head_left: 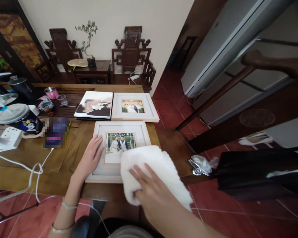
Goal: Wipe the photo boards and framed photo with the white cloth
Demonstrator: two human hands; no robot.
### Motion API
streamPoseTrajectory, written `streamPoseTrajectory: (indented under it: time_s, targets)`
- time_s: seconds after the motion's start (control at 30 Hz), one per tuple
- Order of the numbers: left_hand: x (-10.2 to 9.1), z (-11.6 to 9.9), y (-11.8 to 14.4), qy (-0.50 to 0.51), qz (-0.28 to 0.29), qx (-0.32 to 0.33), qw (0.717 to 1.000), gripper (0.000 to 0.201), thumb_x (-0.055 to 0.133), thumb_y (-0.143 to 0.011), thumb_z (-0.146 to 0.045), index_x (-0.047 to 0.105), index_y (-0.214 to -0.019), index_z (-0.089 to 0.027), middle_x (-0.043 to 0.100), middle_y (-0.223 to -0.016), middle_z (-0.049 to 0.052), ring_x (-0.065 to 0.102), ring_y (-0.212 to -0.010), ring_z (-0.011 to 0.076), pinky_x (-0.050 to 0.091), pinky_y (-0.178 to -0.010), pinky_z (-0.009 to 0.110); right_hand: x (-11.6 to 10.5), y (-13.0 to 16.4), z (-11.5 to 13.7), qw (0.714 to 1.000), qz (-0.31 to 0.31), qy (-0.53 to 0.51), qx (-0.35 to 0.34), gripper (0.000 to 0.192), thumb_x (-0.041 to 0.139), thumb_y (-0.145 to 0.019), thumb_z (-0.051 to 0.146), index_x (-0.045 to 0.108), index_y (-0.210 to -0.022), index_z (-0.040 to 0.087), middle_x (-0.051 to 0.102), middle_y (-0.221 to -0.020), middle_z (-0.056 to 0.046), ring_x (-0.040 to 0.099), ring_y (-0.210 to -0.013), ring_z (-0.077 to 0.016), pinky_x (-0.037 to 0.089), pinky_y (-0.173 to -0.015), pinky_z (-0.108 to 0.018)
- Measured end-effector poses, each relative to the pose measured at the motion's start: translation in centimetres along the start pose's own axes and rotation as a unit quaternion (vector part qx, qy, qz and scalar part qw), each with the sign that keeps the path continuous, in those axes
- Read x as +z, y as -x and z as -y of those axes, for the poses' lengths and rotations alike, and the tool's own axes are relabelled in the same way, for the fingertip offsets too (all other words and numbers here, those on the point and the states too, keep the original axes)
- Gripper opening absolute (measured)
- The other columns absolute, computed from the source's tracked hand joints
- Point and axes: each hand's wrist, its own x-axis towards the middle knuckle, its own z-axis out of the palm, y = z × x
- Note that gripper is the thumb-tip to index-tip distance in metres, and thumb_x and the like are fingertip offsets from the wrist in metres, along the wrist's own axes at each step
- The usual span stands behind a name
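Note:
A white-framed photo [119,130] lies flat at the near edge of the wooden table [64,158]. My left hand [90,158] rests flat on the frame's left border, fingers spread. My right hand [151,193] presses a white fluffy cloth [154,165] onto the frame's lower right corner, fingers laid over the cloth. The cloth hides that part of the frame. Behind it lie a second white-framed photo [134,106] and an unframed photo print [94,105].
On the table's left stand a lidded cup [20,119], a power strip [7,137] with white cables, a phone [56,132], a kettle [21,87] and small cups. Carved chairs and a plant stand by the far wall. Dark furniture sits to the right over red floor tiles.

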Motion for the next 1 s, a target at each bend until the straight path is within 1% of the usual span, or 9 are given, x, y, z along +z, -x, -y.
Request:
streamPoseTrajectory:
  time_s: [0.07, 0.13, 0.3, 0.4, 0.6, 0.73, 0.83, 0.93, 1.0]
  targets:
    - [0.1, 0.0, 0.0, -0.015, 0.001, 0.012, 1.000, 0.045, 0.044, -0.095, -0.034, 0.046, -0.136, -0.016, 0.045, -0.144, 0.012, 0.028, -0.141, 0.0244, 0.025, -0.116, 0.047, -0.1, 1.2, -1.0, 1.000, 0.004, 0.004, 0.021, 0.029, 0.054, -0.077, 0.007, 0.073, -0.098, 0.013, 0.041, -0.145, -0.020, 0.028, -0.140, -0.0346, 0.016, -0.115, -0.059]
    - [0.2, 0.0, -0.1, -0.034, 0.000, 0.021, 0.999, 0.048, 0.048, -0.093, -0.036, 0.046, -0.137, -0.015, 0.045, -0.144, 0.013, 0.028, -0.141, 0.0263, 0.025, -0.115, 0.049, -0.3, 1.2, -1.0, 1.000, 0.004, 0.000, 0.021, 0.029, 0.054, -0.077, 0.008, 0.073, -0.098, 0.012, 0.041, -0.144, -0.020, 0.028, -0.139, -0.0352, 0.018, -0.115, -0.058]
    - [0.5, 0.9, -0.1, -0.049, -0.006, 0.028, 0.998, 0.043, 0.037, -0.097, -0.028, 0.050, -0.134, -0.012, 0.047, -0.142, 0.014, 0.030, -0.140, 0.0249, 0.027, -0.115, 0.049, -0.7, -1.7, 1.4, 0.999, -0.004, -0.032, -0.031, 0.029, 0.049, -0.083, 0.009, 0.071, -0.101, 0.007, 0.036, -0.146, -0.023, 0.023, -0.140, -0.0369, 0.020, -0.115, -0.055]
    - [0.4, 1.5, -0.2, -0.036, -0.001, 0.041, 0.999, 0.043, 0.033, -0.097, -0.022, 0.050, -0.134, -0.010, 0.047, -0.142, 0.014, 0.030, -0.140, 0.0235, 0.027, -0.115, 0.049, -0.8, -2.2, 1.8, 0.999, -0.003, -0.026, -0.033, 0.028, 0.048, -0.084, 0.011, 0.072, -0.100, 0.008, 0.039, -0.145, -0.023, 0.025, -0.140, -0.0355, 0.019, -0.115, -0.055]
    - [0.0, 1.9, 0.0, -0.020, 0.020, 0.046, 0.999, 0.048, 0.033, -0.091, -0.012, 0.051, -0.135, -0.012, 0.046, -0.144, 0.012, 0.028, -0.141, 0.0232, 0.026, -0.115, 0.049, 0.9, 1.9, -0.9, 0.997, 0.005, 0.022, 0.069, 0.019, 0.059, -0.077, 0.016, 0.074, -0.087, 0.012, 0.042, -0.144, -0.021, 0.029, -0.138, -0.0370, 0.014, -0.116, -0.057]
    - [-0.1, 1.9, -0.1, -0.020, 0.032, 0.062, 0.997, 0.050, 0.034, -0.087, -0.008, 0.053, -0.133, -0.010, 0.048, -0.142, 0.012, 0.028, -0.141, 0.0236, 0.027, -0.115, 0.049, 1.1, 3.0, -2.6, 0.993, -0.041, 0.051, 0.096, 0.025, 0.055, -0.074, 0.008, 0.073, -0.087, 0.019, 0.045, -0.143, -0.014, 0.030, -0.140, -0.0287, 0.005, -0.118, -0.053]
    - [-0.2, 1.9, -0.2, -0.012, 0.030, 0.076, 0.997, 0.051, 0.035, -0.084, -0.006, 0.053, -0.132, -0.010, 0.048, -0.142, 0.013, 0.029, -0.141, 0.0245, 0.028, -0.114, 0.050, -0.1, 1.1, -4.3, 0.990, -0.068, 0.069, 0.105, 0.032, 0.051, -0.072, 0.004, 0.073, -0.089, 0.020, 0.050, -0.140, -0.013, 0.033, -0.139, -0.0262, 0.010, -0.117, -0.052]
    - [-0.3, 2.2, -0.2, -0.001, 0.028, 0.090, 0.996, 0.053, 0.035, -0.083, -0.005, 0.053, -0.133, -0.011, 0.048, -0.142, 0.012, 0.029, -0.141, 0.0245, 0.028, -0.114, 0.051, -1.5, -2.1, -6.3, 0.982, -0.103, 0.096, 0.124, 0.034, 0.049, -0.071, 0.003, 0.072, -0.092, 0.016, 0.052, -0.138, -0.015, 0.036, -0.137, -0.0276, 0.018, -0.114, -0.056]
    - [-0.2, 2.4, -0.2, 0.001, 0.026, 0.092, 0.995, 0.054, 0.036, -0.083, -0.004, 0.053, -0.133, -0.012, 0.048, -0.142, 0.012, 0.029, -0.140, 0.0244, 0.027, -0.114, 0.051, -2.0, -4.0, -7.4, 0.976, -0.126, 0.120, 0.132, 0.035, 0.048, -0.072, 0.002, 0.072, -0.095, 0.013, 0.051, -0.138, -0.017, 0.036, -0.137, -0.0289, 0.020, -0.113, -0.057]
